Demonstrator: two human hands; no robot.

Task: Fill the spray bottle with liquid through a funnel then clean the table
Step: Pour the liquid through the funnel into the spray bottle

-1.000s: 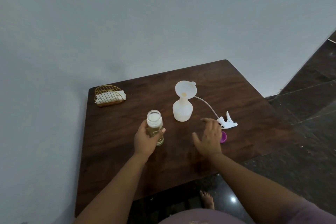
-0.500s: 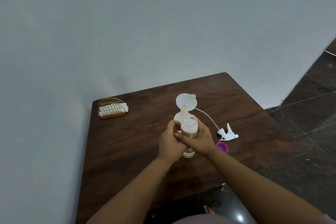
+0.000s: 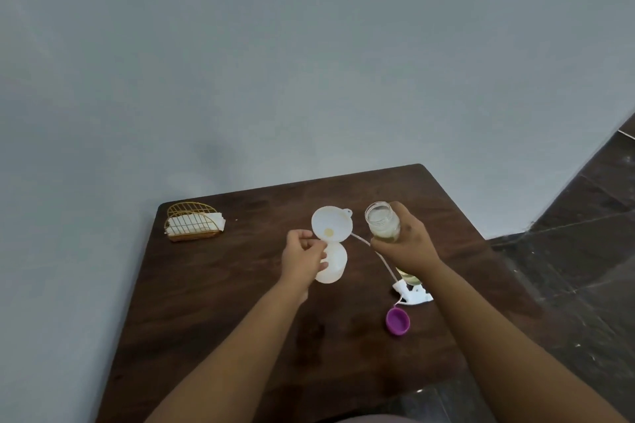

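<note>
Dark wooden bench (image 3: 213, 302) meets a grey wall, bare toward its near edge. Left hand (image 3: 302, 259) fingers pinch 1 funnel (image 3: 330, 225) atop 1 spray bottle (image 3: 332, 263); beside it, right hand (image 3: 409, 247) grips 1 open jar (image 3: 382, 223).

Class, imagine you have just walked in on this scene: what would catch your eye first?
Mid-table, the white funnel sits in the spray bottle, which the left hand steadies. Just right, the right hand holds an open jar of yellowish liquid. A purple cap lies nearer the front edge.

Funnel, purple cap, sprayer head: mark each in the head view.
funnel (image 3: 330, 224), head view, on the inside of its white cone.
purple cap (image 3: 397, 319), head view, on its open inner side.
sprayer head (image 3: 414, 295), head view, on its white trigger body lying on the table.
</note>
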